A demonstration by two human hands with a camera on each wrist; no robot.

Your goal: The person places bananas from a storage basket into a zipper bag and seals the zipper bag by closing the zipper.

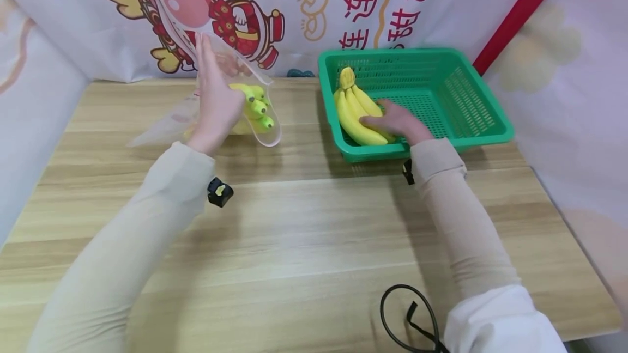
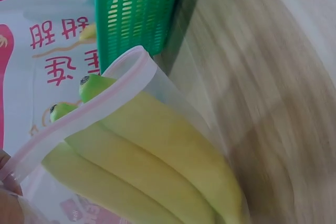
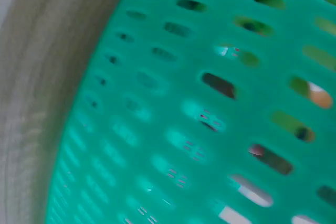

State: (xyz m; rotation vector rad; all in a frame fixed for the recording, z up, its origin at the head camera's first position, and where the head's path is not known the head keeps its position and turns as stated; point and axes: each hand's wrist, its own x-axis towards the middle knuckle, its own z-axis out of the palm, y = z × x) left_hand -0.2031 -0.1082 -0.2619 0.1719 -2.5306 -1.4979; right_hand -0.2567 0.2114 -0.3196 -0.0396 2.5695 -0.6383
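My left hand [image 1: 216,94] pinches the open rim of a clear zip bag [image 2: 118,103], with its fingers [image 2: 9,174] at the edge of the left wrist view. Inside the bag lies a bunch of yellow bananas [image 2: 157,156] with green tips, which point toward the bag's mouth. My right hand [image 1: 399,121] reaches into a green plastic basket [image 1: 471,143] and grips another bunch of bananas [image 1: 355,113], its thumb lying across the fruit. That bunch leans at the basket's left end, stem upward. In the right wrist view, the slotted basket wall hides most of the hand.
A wooden table [image 1: 304,244] carries the bag on the left and the basket on the right. Behind stands a printed cloth [image 1: 314,15] with a cartoon figure and red characters. A black cable [image 1: 385,309] loops near the right forearm at the front.
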